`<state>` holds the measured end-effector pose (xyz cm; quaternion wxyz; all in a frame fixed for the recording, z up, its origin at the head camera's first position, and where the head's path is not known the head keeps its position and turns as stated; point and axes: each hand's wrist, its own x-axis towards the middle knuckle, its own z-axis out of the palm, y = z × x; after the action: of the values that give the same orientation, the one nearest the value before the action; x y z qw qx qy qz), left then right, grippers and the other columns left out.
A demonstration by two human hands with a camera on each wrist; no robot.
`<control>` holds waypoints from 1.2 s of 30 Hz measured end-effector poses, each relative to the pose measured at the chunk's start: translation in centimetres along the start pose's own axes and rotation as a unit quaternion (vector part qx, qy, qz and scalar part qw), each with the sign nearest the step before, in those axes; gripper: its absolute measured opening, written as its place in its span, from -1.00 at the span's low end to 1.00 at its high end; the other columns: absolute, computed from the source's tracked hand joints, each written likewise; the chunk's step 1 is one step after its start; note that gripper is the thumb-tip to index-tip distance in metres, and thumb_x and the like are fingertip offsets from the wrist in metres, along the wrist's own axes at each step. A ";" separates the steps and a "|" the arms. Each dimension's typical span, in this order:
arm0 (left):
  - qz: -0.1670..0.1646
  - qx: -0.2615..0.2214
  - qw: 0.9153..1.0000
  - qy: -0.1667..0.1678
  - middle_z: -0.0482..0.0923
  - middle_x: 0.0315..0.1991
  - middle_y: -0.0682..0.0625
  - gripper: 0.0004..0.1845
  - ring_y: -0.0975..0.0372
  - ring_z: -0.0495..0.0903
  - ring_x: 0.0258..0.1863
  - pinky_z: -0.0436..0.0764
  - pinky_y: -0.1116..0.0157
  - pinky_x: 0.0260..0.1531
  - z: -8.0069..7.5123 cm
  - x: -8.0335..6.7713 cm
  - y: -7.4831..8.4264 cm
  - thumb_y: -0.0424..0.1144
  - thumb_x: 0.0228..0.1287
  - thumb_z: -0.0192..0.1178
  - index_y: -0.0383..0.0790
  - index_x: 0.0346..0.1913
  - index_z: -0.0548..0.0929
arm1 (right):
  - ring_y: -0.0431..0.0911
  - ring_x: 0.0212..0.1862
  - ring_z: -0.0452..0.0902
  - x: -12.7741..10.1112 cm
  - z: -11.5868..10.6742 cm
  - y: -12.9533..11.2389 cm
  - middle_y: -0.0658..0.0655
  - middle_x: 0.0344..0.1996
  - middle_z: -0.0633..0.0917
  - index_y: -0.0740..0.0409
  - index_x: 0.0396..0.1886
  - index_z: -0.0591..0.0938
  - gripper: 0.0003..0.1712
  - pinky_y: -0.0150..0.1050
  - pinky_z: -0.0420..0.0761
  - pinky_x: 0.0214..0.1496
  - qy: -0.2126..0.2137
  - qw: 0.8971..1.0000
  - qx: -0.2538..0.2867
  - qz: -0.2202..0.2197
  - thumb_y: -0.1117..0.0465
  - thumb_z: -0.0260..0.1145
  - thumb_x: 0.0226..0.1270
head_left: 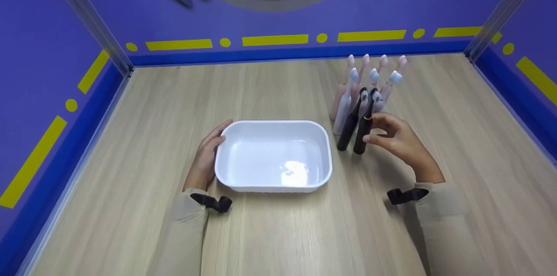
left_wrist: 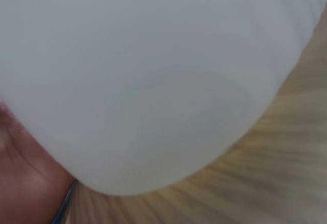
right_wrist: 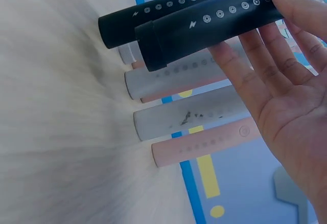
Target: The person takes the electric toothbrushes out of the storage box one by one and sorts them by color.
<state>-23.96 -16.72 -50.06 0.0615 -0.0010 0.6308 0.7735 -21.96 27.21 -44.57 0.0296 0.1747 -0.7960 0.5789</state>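
A white plastic tub (head_left: 278,122) lies on the wooden table (head_left: 152,106) and fills the left wrist view (left_wrist: 153,81). My left hand (head_left: 215,136) rests against its left wall with fairly straight fingers; only the palm (left_wrist: 20,178) shows up close. To the tub's right several electric toothbrushes stand upright: pink ones (head_left: 337,102), pale grey ones (head_left: 343,112) and two black ones. My right hand (head_left: 373,130) grips the right black toothbrush (head_left: 362,136) between thumb and fingers. The right wrist view shows this black handle (right_wrist: 204,32) in front of the fingers (right_wrist: 230,65).
The other black toothbrush (head_left: 348,130) stands touching the held one. Purple walls with yellow stripes (head_left: 274,40) close the table on three sides. Bare wood lies left of the tub and along the front edge.
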 end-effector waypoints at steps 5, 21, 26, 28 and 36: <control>0.005 -0.004 1.000 -0.003 0.24 0.44 -0.02 -0.47 0.18 0.24 0.42 0.20 0.19 0.43 0.1 0.0 0.0 -0.37 0.37 -0.22 -0.21 0.40 0.33 | -0.29 -0.08 0.59 0.1 0.0 0.3 -0.12 -0.20 0.66 0.42 0.00 0.54 -0.59 -0.49 0.55 0.02 0.002 1.000 -0.001 -0.001 0.45 0.38 0.12; 0.001 0.008 1.000 -0.005 0.22 0.45 0.02 -0.47 0.19 0.22 0.43 0.20 0.20 0.43 0.0 -0.1 0.0 -0.34 0.39 -0.22 -0.15 0.40 0.33 | -0.30 -0.06 0.57 0.3 0.1 1.2 -0.15 -0.19 0.63 0.41 0.01 0.50 -0.57 -0.50 0.55 0.02 0.012 1.000 0.000 0.025 0.43 0.37 0.14; 0.000 0.006 1.000 -0.003 0.24 0.44 0.03 -0.48 0.20 0.23 0.42 0.21 0.20 0.43 0.0 0.0 -0.1 -0.34 0.39 -0.21 -0.15 0.40 0.34 | -0.30 -0.05 0.56 0.4 0.2 1.5 -0.16 -0.18 0.63 0.43 0.02 0.50 -0.57 -0.52 0.52 0.05 0.021 1.000 0.002 0.019 0.46 0.36 0.13; 0.000 0.003 1.000 -0.003 0.24 0.44 0.02 -0.48 0.21 0.23 0.42 0.20 0.20 0.43 0.0 0.0 -0.1 -0.35 0.39 -0.22 -0.17 0.40 0.33 | -0.29 -0.05 0.56 0.3 0.2 1.6 -0.15 -0.18 0.63 0.44 0.02 0.49 -0.58 -0.52 0.53 0.05 0.022 1.000 0.004 0.015 0.47 0.35 0.13; 0.000 -0.006 1.000 -0.003 0.25 0.43 0.00 -0.47 0.22 0.25 0.40 0.20 0.20 0.42 0.0 0.1 0.1 -0.37 0.38 -0.21 -0.20 0.40 0.33 | -0.28 -0.07 0.56 0.5 0.5 1.7 -0.15 -0.19 0.63 0.44 0.00 0.48 -0.58 -0.46 0.54 0.08 0.028 0.999 0.014 0.013 0.52 0.33 0.12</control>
<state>-24.02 -16.70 -49.95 0.0630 0.0010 0.6259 0.7773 -22.87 27.11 -46.19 0.0418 0.1485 -0.7889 0.5949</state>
